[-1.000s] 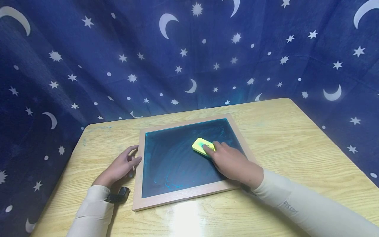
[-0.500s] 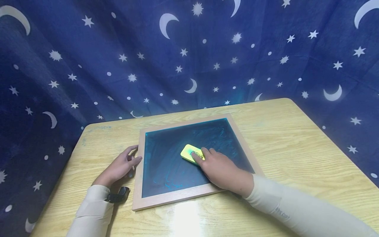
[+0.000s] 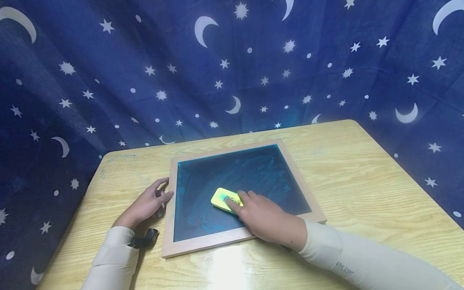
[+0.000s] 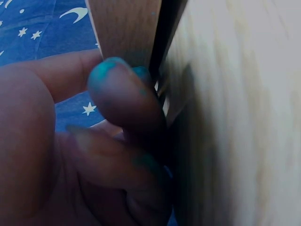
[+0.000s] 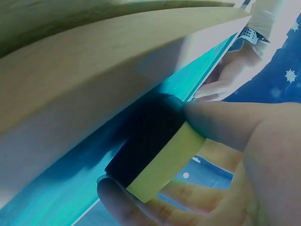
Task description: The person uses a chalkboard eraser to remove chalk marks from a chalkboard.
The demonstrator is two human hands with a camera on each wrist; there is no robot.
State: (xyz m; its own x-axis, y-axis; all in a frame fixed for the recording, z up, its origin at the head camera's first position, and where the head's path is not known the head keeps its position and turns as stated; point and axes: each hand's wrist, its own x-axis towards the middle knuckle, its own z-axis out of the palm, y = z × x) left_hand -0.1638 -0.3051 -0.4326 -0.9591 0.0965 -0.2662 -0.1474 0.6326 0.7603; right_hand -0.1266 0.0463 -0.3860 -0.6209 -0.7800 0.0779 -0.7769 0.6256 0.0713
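A framed chalkboard (image 3: 253, 177) lies on the wooden table, its dark face smeared with blue chalk. My right hand (image 3: 270, 219) grips a yellow chalkboard eraser (image 3: 219, 198) and holds it on the board, left of its lower middle. In the right wrist view, thumb and fingers clasp the sides of the eraser (image 5: 167, 165), whose dark pad faces the board. At the left edge, my left hand (image 3: 146, 205) holds the wooden frame (image 3: 170, 217). The left wrist view shows curled fingers with blue-stained tips (image 4: 106, 73) at the frame's edge.
Faint blue chalk lines (image 3: 210, 225) show near the board's lower left. Blue smudges (image 3: 121, 156) mark the table (image 3: 362, 181) at its far left corner. A blue curtain (image 3: 199, 76) with moons and stars hangs behind. My left wrist wears a black band (image 3: 145, 238).
My right hand has swept the eraser down and left across the board, leaving more blue streaks visible at the upper right. The left hand and the board stay in place.
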